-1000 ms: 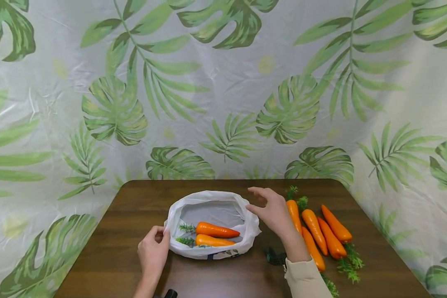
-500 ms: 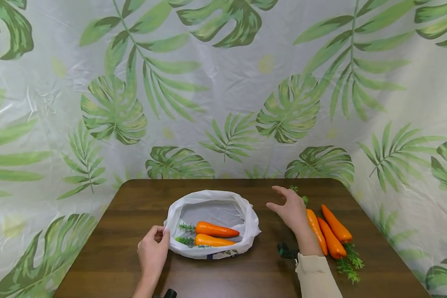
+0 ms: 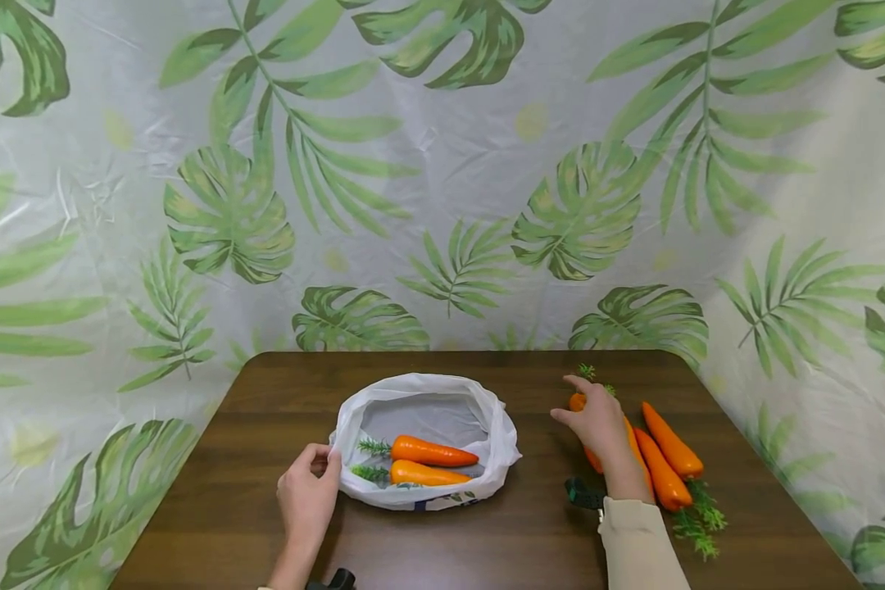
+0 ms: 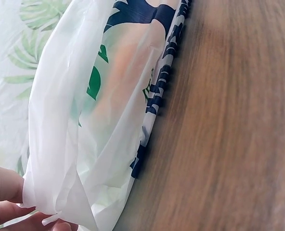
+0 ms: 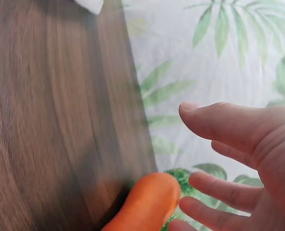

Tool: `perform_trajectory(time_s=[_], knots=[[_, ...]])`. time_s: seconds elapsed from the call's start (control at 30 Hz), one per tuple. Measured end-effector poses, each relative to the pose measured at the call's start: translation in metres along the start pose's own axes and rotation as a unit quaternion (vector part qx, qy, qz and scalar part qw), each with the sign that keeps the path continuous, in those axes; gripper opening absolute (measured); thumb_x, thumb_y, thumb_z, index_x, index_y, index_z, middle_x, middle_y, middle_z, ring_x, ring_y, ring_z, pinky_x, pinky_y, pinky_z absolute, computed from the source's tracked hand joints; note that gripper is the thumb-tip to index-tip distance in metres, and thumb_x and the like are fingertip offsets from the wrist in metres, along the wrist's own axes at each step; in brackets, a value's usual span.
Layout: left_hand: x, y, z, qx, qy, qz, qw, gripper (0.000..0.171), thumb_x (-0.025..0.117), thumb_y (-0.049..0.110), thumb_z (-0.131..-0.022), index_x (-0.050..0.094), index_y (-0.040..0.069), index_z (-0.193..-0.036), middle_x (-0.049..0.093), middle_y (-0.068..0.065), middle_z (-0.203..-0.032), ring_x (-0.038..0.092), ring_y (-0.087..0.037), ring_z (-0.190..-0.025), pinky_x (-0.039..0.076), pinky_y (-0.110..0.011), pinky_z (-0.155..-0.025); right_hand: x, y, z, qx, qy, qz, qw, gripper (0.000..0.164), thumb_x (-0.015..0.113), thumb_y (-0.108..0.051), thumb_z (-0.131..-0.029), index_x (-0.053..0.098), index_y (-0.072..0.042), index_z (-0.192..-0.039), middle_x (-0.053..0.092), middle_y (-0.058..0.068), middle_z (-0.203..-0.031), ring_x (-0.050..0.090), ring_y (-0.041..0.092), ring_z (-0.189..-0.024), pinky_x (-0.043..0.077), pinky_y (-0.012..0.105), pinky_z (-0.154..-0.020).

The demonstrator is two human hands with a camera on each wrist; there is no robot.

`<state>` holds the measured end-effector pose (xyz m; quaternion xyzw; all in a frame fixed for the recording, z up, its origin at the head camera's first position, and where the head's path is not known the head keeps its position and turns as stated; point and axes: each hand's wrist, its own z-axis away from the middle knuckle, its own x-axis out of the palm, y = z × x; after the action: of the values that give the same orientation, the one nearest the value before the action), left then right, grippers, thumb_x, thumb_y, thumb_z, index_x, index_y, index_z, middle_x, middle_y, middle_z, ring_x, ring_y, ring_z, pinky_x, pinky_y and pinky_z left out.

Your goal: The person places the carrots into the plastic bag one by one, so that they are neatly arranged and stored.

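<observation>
A white plastic bag (image 3: 505, 442) lies with its mouth spread wide near the middle of the table. Inside it are two carrots, a red-orange one (image 3: 431, 451) and a lighter orange one (image 3: 428, 474), both with green tops to the left. My left hand (image 3: 308, 487) pinches the bag's left rim between thumb and fingers, as the left wrist view also shows. Over the carrot pile on the right is my right hand (image 3: 601, 422), thumb and fingers spread and holding nothing. It partly hides an orange carrot (image 5: 149, 202), whose thick end is close to the fingertips in the right wrist view.
Two more carrots, one at the outer right (image 3: 673, 441) and one beside it (image 3: 662, 471), lie with leafy tops toward the front. The brown wooden table (image 3: 472, 549) ends at a leaf-patterned sheet (image 3: 442, 164) behind.
My right hand has moved right, from beside the bag's right rim to over the carrot pile. My left hand stays on the bag's rim.
</observation>
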<state>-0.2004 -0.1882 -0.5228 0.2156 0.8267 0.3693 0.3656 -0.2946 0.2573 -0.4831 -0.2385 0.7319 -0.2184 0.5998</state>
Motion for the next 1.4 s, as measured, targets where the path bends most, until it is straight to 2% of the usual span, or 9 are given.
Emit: perform_trajectory(time_s=[0.13,0.3,0.47,0.6,0.7,0.83,1.1,1.4], knots=[[0.001,0.001,0.0,-0.007,-0.001,0.0,1.0,0.004,0.075,0.013,-0.087,0.073,0.013,-0.084,0.072,0.002,-0.075,0.069,-0.02,-0.072,0.046,-0.044,-0.071,-0.002,0.005,-0.001,0.018,-0.019,0.011,1.0,0.075,0.08,-0.037,-0.085,0.048,-0.013,-0.148,0.048,0.029,-0.143,0.046,0.054,-0.124,0.04,0.066,-0.095],[0.001,0.001,-0.001,-0.01,-0.004,-0.002,0.9999,0.004,0.075,0.013,-0.087,0.073,0.013,-0.084,0.072,0.002,-0.076,0.069,-0.02,-0.072,0.046,-0.044,-0.07,-0.003,0.007,0.0,0.023,-0.027,0.017,0.999,0.073,0.079,-0.027,-0.086,0.047,-0.01,-0.149,0.043,0.033,-0.146,0.039,0.058,-0.129,0.035,0.07,-0.097],[0.0,0.0,0.001,-0.005,-0.004,0.0,1.0,0.004,0.075,0.011,-0.087,0.073,0.012,-0.084,0.073,0.001,-0.076,0.07,-0.022,-0.072,0.046,-0.046,-0.07,0.0,0.008,0.001,0.014,-0.016,0.025,0.999,0.07,0.08,-0.011,-0.083,0.05,-0.01,-0.147,0.047,0.032,-0.141,0.046,0.056,-0.123,0.04,0.067,-0.093],[0.0,0.0,0.001,-0.002,-0.002,0.001,1.0,0.004,0.076,0.011,-0.087,0.073,0.012,-0.084,0.073,0.002,-0.075,0.069,-0.021,-0.072,0.046,-0.046,-0.07,0.004,0.008,0.001,0.004,-0.008,0.035,0.999,0.069,0.079,-0.006,-0.081,0.053,-0.009,-0.144,0.052,0.032,-0.134,0.054,0.052,-0.112,0.045,0.063,-0.086],[0.0,0.0,0.001,-0.004,-0.003,0.002,1.0,0.004,0.075,0.011,-0.087,0.073,0.012,-0.084,0.073,0.002,-0.075,0.07,-0.021,-0.072,0.046,-0.046,-0.071,0.007,0.01,0.001,0.009,-0.018,0.037,0.999,0.069,0.078,-0.002,-0.08,0.053,-0.008,-0.144,0.053,0.032,-0.133,0.056,0.049,-0.107,0.048,0.06,-0.082],[-0.001,0.0,0.001,-0.006,-0.006,0.001,1.0,0.005,0.075,0.013,-0.088,0.073,0.011,-0.084,0.073,0.001,-0.076,0.07,-0.022,-0.073,0.046,-0.047,-0.072,0.01,0.011,0.003,0.023,-0.037,0.035,0.998,0.07,0.078,-0.003,-0.081,0.05,-0.006,-0.145,0.054,0.032,-0.134,0.059,0.045,-0.103,0.049,0.056,-0.08],[0.0,-0.001,0.001,-0.005,-0.006,0.001,1.0,0.006,0.074,0.015,-0.088,0.073,0.011,-0.084,0.073,0.001,-0.076,0.07,-0.023,-0.074,0.046,-0.048,-0.072,0.012,0.009,0.006,0.06,-0.057,0.024,0.996,0.077,0.08,-0.014,-0.082,0.044,-0.004,-0.149,0.055,0.031,-0.135,0.059,0.045,-0.105,0.047,0.057,-0.087],[0.0,-0.001,0.0,-0.005,0.001,-0.003,1.0,0.004,0.076,0.012,-0.086,0.073,0.014,-0.084,0.072,0.003,-0.075,0.07,-0.02,-0.073,0.046,-0.044,-0.071,0.008,0.005,0.008,0.063,-0.066,0.02,0.996,0.075,0.079,-0.009,-0.079,0.047,-0.003,-0.147,0.055,0.032,-0.133,0.061,0.036,-0.088,0.051,0.05,-0.075]])
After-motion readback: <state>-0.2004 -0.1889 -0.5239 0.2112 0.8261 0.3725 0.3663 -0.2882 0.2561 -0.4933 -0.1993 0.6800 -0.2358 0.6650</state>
